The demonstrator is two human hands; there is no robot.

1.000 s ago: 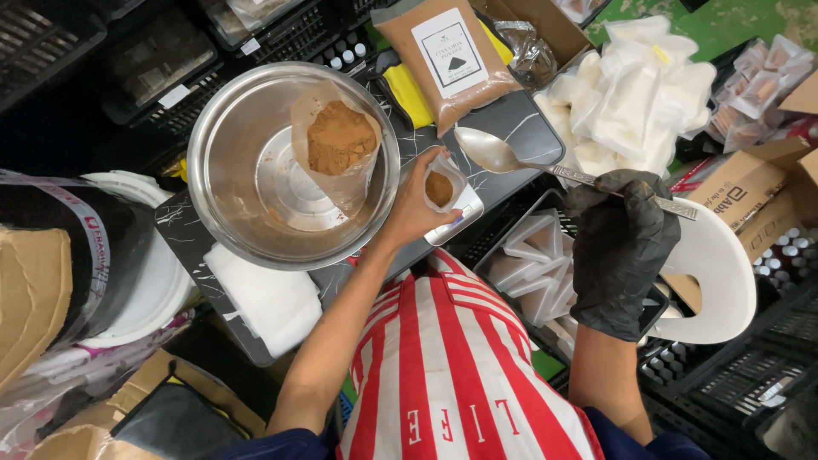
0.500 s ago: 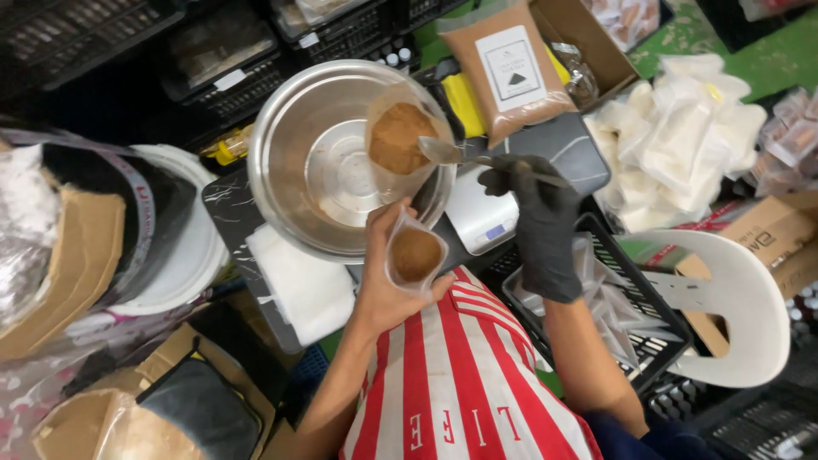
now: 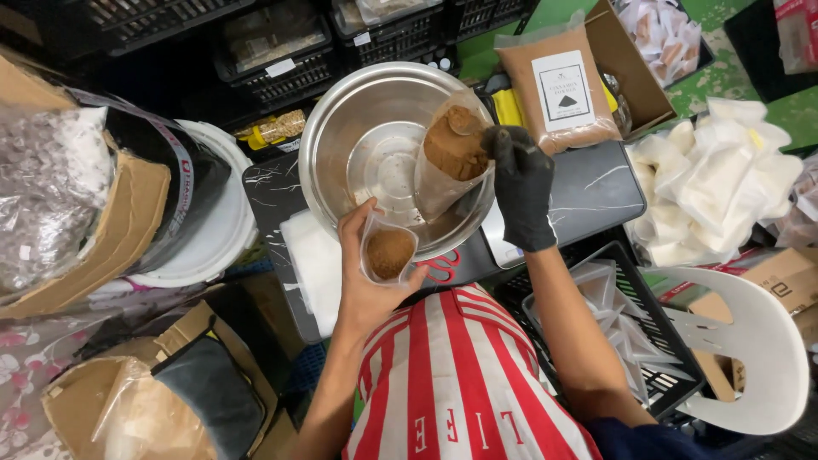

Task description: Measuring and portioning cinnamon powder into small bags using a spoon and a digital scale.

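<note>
My left hand (image 3: 362, 285), bare, is shut on a small clear pouch (image 3: 389, 252) partly filled with brown powder, held at the near rim of a large steel bowl (image 3: 349, 136). An open clear bag of the same brown powder (image 3: 450, 158) leans inside the bowl. My right hand (image 3: 521, 186), in a black glove, grips a spoon (image 3: 465, 122) whose bowl sits in the mouth of that bag. The spoon's handle is hidden under the glove.
A sealed packet of brown powder (image 3: 558, 89) lies on the black worktop (image 3: 596, 192). Red-handled scissors (image 3: 443, 266) lie by the bowl. A black crate of empty pouches (image 3: 618, 298), a white chair (image 3: 758, 341), white packets (image 3: 716, 179) and a white bucket (image 3: 217, 226) surround me.
My right hand went from the right side to the open bag and put the spoon into it. My left hand drew the small pouch down to the bowl's near rim.
</note>
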